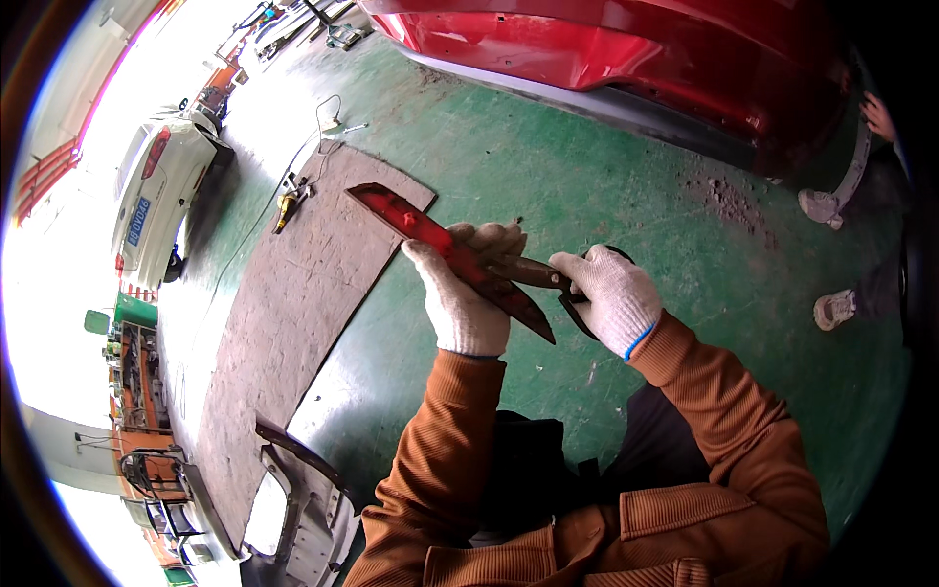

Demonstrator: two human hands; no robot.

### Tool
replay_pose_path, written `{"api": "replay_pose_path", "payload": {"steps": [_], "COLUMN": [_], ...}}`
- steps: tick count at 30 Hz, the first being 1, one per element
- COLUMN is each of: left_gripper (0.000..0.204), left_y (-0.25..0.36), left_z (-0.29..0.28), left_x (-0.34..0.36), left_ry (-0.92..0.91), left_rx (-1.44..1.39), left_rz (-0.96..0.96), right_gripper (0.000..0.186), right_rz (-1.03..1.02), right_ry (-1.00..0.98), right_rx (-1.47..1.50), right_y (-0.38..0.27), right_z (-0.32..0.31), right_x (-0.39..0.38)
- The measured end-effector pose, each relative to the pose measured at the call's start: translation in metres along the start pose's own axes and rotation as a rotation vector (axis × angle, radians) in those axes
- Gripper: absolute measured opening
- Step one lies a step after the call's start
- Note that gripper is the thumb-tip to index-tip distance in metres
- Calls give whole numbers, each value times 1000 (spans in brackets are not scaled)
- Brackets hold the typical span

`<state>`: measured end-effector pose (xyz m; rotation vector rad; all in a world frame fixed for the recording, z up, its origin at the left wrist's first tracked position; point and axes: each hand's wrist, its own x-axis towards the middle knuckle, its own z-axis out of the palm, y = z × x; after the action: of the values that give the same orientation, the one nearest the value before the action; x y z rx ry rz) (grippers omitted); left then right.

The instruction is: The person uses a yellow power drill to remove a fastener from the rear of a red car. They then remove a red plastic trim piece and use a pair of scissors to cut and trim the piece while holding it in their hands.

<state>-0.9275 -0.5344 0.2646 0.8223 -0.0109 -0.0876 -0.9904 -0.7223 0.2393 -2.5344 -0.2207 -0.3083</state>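
Observation:
My left hand (pixel 468 311), in a white work glove, grips a long, narrow strip of red-painted sheet metal (pixel 409 223) with pointed ends and dark edges. The strip slants from upper left to lower right across the palm. In my right hand (pixel 618 298), gloved the same way, are the dark handles of what look like tin snips (pixel 528 272). Their brownish blades point left and meet the strip beside the left fingers. Whether the blades are closed on the metal is hidden.
A red car body (pixel 587 59) stands ahead, beside a person's shoes (pixel 834 308) at right. On the left lie a flat brown board (pixel 284 284), a yellow power tool (pixel 288 203) with its cord, and a cut body panel (pixel 313 523). A white car (pixel 161 196) is farther left.

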Motion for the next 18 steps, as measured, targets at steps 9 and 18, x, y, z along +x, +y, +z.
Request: {"api": "replay_pose_path", "payload": {"steps": [9, 18], "left_gripper": [74, 77], "left_y": [-3, 1], "left_z": [2, 2], "left_x": [4, 4], "left_ry": [17, 58], "left_rx": [-98, -130], "left_rz": [25, -22], "right_gripper": [34, 40], "right_rz": [40, -69], "right_ry": [-82, 6], "right_rx": [191, 24], "right_y": [8, 9], "right_z": [3, 4], "right_x": [0, 2]}}
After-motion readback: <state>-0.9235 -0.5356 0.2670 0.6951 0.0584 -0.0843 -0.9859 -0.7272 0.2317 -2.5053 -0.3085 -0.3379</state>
